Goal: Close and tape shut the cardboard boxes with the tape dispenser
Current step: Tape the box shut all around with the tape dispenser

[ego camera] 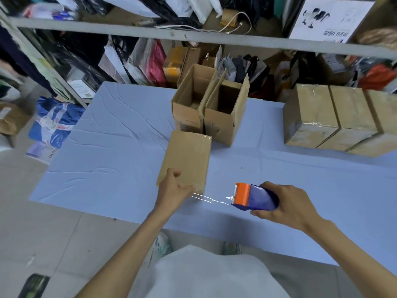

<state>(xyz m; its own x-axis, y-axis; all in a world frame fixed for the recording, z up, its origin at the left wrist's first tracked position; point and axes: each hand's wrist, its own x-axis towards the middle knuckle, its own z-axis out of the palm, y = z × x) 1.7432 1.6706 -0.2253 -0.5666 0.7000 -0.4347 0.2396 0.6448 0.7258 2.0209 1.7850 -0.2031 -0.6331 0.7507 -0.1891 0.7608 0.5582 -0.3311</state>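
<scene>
Clear tape [209, 199] faint between box [187, 155] and dispenser [253, 197]

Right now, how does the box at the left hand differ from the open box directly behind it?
The near box is closed; the open box has its flaps up. The left hand grips the near box; no hand touches the open box. A tape strand runs from the near box to the tape dispenser in the right hand; no strand reaches the open box. Both are brown cardboard.
</scene>
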